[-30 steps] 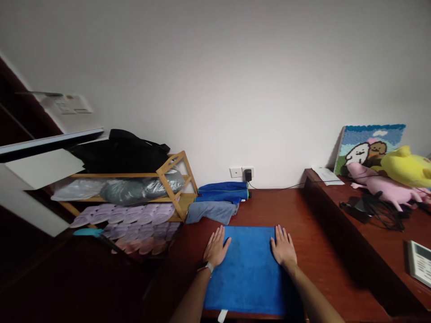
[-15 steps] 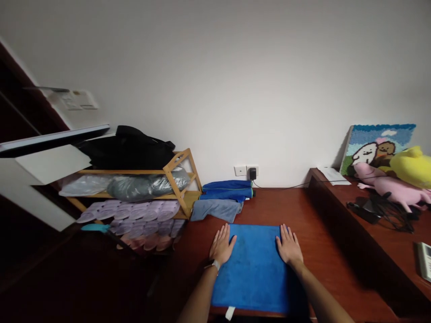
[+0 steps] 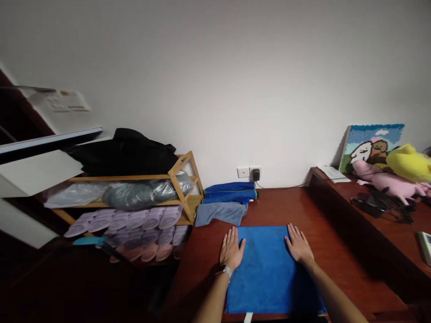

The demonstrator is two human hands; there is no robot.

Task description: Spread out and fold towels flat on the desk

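A bright blue towel (image 3: 267,269) lies spread flat on the reddish-brown wooden table (image 3: 323,251) in front of me. My left hand (image 3: 231,249) rests flat on its far left edge, fingers stretched out and a band on the wrist. On the towel's far right corner my right hand (image 3: 297,244) lies palm down with the fingers apart. Neither hand holds anything.
Folded blue towels (image 3: 230,193) and a grey cloth (image 3: 220,213) lie by the wall socket (image 3: 249,172). A bamboo rack (image 3: 183,179) with slippers and bags stands left. A raised shelf (image 3: 387,224) at right carries plush toys (image 3: 397,177), cables and a picture.
The view has shifted slightly, so everything sits further right and lower in frame. Both hands stay flat on the towel's far corners, barely moved.
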